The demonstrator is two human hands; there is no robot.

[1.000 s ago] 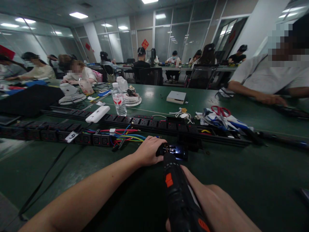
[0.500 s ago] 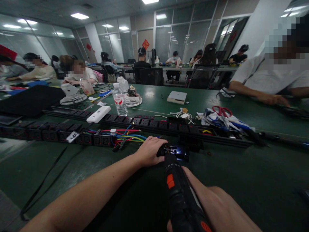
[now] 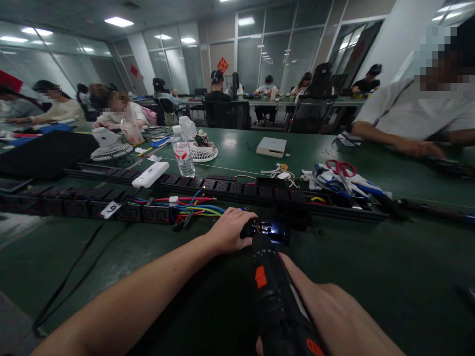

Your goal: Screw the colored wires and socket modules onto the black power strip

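Note:
My right hand (image 3: 326, 306) is wrapped round a black and orange cordless drill (image 3: 272, 291), its nose pointing away from me. The drill's front end meets a small black plastic housing (image 3: 273, 231), lit bright by a lamp; the bit's tip is hidden. With fingers closed, my left hand (image 3: 233, 230) grips the left end of that housing and steadies it on the table. Just left of this hand, loose coloured wires (image 3: 200, 210) come out of a black socket strip (image 3: 158, 214).
Behind lies a longer black power strip (image 3: 222, 189) with a white box (image 3: 150, 174) on it. A water bottle (image 3: 183, 152), a fan part (image 3: 203, 152) and red-handled scissors (image 3: 340, 168) on gloves stand farther back. A co-worker (image 3: 415, 109) sits at the right.
The view has shifted very slightly. Both hands, the drill and the black housing keep almost the same places, and the drill's dial ring looks turned or blurred.

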